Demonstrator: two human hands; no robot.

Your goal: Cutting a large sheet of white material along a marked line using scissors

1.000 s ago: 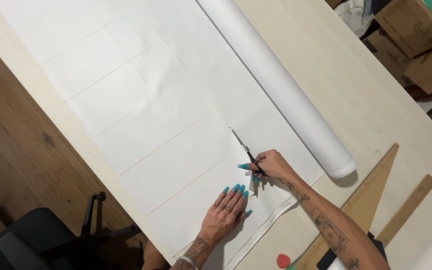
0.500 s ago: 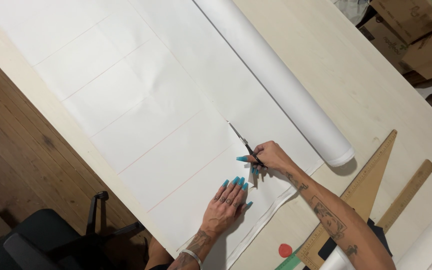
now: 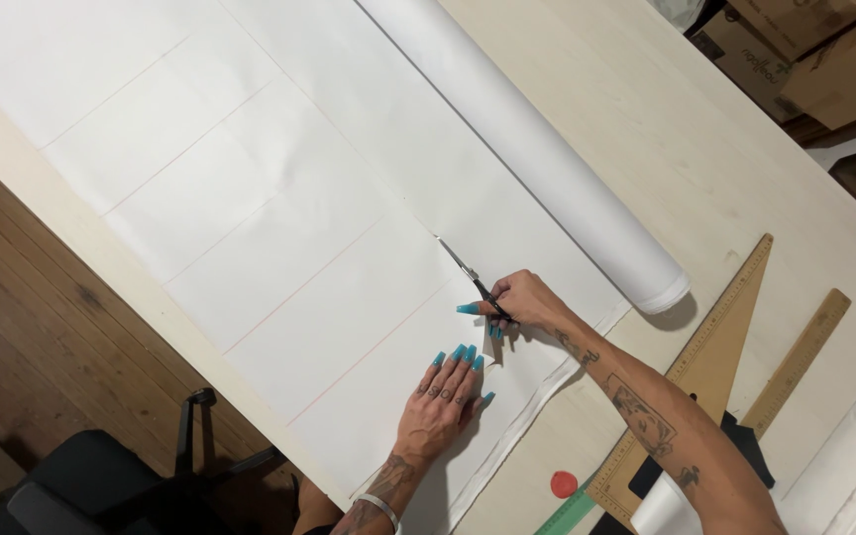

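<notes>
A wide sheet of white paper (image 3: 279, 208) with faint red lines lies unrolled across a pale wooden table (image 3: 646, 129). My right hand (image 3: 527, 302) grips a pair of dark scissors (image 3: 468, 272), their blades pointing up-left into a cut in the sheet. My left hand (image 3: 441, 406) lies flat on the paper just below the cut, fingers together, pressing the sheet down. The rest of the paper is still wound in a long white roll (image 3: 537, 159) lying diagonally beside the scissors.
A wooden triangle ruler (image 3: 720, 347) and a straight wooden ruler (image 3: 800, 357) lie at the right. A red round object (image 3: 564, 484) and a green strip (image 3: 567, 513) sit near the table's front edge. Cardboard boxes (image 3: 814, 50) stand beyond the table; a black chair (image 3: 101, 485) at bottom left.
The scissors and my right hand have crept slightly up-left along the cut. My left hand stays flat on the paper below them.
</notes>
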